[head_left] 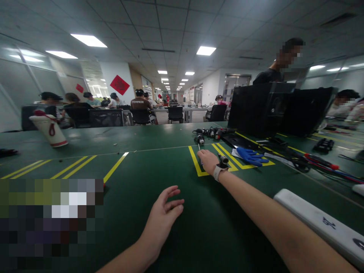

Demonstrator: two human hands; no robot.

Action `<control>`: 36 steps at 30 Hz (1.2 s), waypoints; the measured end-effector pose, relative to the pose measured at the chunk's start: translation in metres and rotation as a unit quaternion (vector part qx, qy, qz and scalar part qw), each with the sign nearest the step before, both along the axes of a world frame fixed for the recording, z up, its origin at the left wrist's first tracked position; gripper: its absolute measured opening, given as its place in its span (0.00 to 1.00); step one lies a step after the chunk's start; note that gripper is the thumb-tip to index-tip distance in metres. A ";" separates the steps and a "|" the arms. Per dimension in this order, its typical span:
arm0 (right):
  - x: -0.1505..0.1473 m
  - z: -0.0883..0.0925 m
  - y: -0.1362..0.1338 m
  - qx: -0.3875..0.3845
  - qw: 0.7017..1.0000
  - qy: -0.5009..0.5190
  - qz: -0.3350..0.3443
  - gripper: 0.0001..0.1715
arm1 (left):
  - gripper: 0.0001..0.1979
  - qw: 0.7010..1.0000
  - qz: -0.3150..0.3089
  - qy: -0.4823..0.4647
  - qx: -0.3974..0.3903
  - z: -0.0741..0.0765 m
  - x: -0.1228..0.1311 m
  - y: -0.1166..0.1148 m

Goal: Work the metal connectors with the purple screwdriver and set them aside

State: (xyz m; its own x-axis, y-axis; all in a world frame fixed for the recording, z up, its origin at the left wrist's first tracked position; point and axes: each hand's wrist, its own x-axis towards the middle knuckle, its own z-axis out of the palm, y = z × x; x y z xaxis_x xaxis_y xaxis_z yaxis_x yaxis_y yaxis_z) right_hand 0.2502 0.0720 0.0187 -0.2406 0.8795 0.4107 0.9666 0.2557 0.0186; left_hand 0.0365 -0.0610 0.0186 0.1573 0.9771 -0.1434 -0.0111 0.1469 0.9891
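Observation:
My right hand (209,161) is reached out over the yellow-taped box on the green table (182,167), its fingers closed round what looks like a screwdriver (199,147). Only a thin metal shaft sticks out past the fingers; most of the handle is hidden. Just behind the wrist lies a dark cylindrical tool (223,159). Beyond the fingertips are several black and silver round parts (200,139). Nearer to me, my left hand (163,214) hovers over the table with fingers apart, holding nothing.
A blue glove (251,156) lies right of my right hand, with cables and red-ended leads (321,161) farther right. A long white bar (315,223) rests beside my right forearm. Black computer cases (256,110) stand behind. A white cup (51,131) is at far left.

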 end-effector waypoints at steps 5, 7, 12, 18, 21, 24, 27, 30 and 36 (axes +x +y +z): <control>0.005 0.000 -0.001 -0.020 0.998 -0.037 -0.038 0.16 | 0.25 1.000 -0.002 0.017 -0.003 0.005 0.001 -0.003; 0.008 0.000 -0.001 -0.026 0.997 -0.044 -0.057 0.16 | 0.25 1.000 0.001 0.017 -0.004 0.007 0.002 -0.005; 0.015 -0.002 -0.001 -0.043 0.991 -0.039 -0.118 0.16 | 0.24 1.000 0.010 0.014 0.003 0.005 0.003 -0.005; 0.019 -0.002 -0.007 -0.072 0.986 -0.015 -0.148 0.16 | 0.24 1.000 0.002 0.014 0.012 -0.001 0.001 -0.002; 0.019 0.001 -0.012 -0.082 0.986 0.006 -0.142 0.16 | 0.24 1.000 -0.004 0.010 0.009 -0.001 0.000 -0.002; 0.020 0.006 -0.020 -0.085 0.987 0.034 -0.134 0.16 | 0.24 1.000 0.000 0.017 0.003 0.002 0.001 -0.003; 0.019 0.010 -0.037 -0.082 0.988 0.067 -0.114 0.14 | 0.23 1.000 0.001 0.023 0.005 0.005 0.002 -0.004; 0.012 0.013 -0.067 -0.077 0.988 0.107 -0.076 0.13 | 0.23 1.000 -0.004 0.023 0.010 0.004 0.002 -0.005; -0.029 0.009 -0.137 -0.091 0.974 0.199 0.061 0.21 | 0.23 0.985 -0.082 0.088 0.123 -0.008 0.006 -0.012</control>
State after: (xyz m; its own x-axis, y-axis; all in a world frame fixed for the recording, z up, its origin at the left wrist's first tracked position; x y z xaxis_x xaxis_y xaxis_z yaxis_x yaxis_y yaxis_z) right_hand 0.2207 -0.0650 0.0274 -0.2019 0.9211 0.3329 0.8505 0.3335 -0.4069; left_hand 0.0423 -0.0735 0.0107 0.3092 0.9494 0.0559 0.1680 -0.1124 0.9794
